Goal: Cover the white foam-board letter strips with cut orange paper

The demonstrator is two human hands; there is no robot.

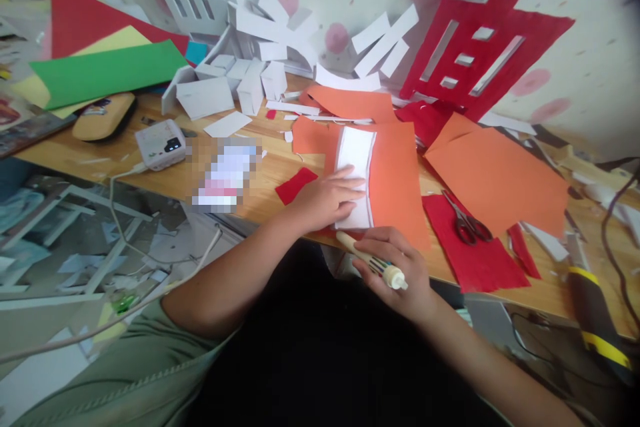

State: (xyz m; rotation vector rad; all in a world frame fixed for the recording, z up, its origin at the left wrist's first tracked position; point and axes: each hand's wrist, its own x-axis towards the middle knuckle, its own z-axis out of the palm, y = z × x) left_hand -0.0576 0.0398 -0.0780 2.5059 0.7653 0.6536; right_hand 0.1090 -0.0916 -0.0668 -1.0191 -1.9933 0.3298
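My left hand (pixel 330 200) lies with fingers stretched across a white paper strip (pixel 356 150), pressing it onto an orange sheet (pixel 397 180). A dark line runs along the strip's edges. In my right hand (pixel 400 267) is a thick cream multicolour pen (pixel 373 259), held near the table's front edge just below the strip's lower end. Its tip points up and left, and I cannot tell whether it touches the paper. To the left of my left hand lies a small red paper piece (pixel 296 185). Black-handled scissors (pixel 467 221) rest on red paper (pixel 470 260) at the right.
A blurred-out phone (pixel 227 177) and a white cabled device (pixel 161 145) sit on the left. Folded white paper pieces (pixel 215 90) and a green sheet (pixel 110 73) lie behind. More orange sheets (pixel 500 173), a red cutout panel (pixel 480 40) and a black-yellow utility knife (pixel 597 313) are at the right.
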